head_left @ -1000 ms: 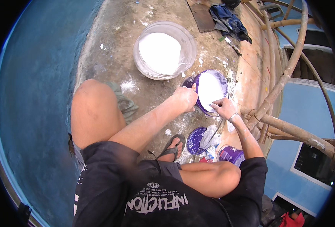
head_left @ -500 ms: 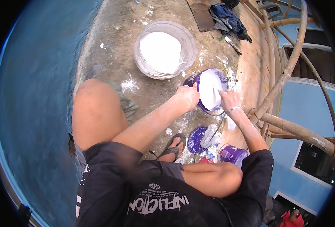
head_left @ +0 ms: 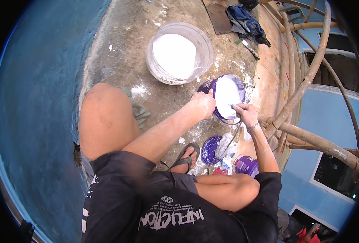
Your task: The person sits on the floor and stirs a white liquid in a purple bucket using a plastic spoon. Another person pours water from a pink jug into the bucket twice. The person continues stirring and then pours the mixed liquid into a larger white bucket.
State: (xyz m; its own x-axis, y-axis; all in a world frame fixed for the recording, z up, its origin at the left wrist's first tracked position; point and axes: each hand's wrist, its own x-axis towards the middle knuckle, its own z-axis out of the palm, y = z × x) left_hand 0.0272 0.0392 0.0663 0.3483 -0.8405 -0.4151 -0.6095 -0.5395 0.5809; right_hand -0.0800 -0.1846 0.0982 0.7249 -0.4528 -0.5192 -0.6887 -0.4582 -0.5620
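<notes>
A purple bucket [head_left: 210, 84], tilted with its mouth toward the right, holds a smooth white paste [head_left: 228, 97]. My left hand [head_left: 203, 104] is closed on the near left side of its rim, thumb over the edge. At the right side of the mouth, my right hand [head_left: 248, 114] pinches a small blue thing [head_left: 232, 106] against the white paste; its kind does not show. White smears cover both hands. Beyond the bucket stands a larger translucent tub [head_left: 206, 48] with white material [head_left: 173, 56] inside.
Near my sandalled foot lie a paint-spattered purple lid [head_left: 210, 150] and a crumpled plastic bag [head_left: 225, 146]. A second purple bucket [head_left: 246, 165] stands by my knee. Bamboo poles [head_left: 299, 95] line the right; a blue wall [head_left: 41, 113] rises on the left. Dark cloth [head_left: 246, 24] lies far off.
My right hand has drawn back from inside the bucket's mouth toward its near right edge, and the blue thing now shows at its fingertips. My left hand keeps its hold on the rim.
</notes>
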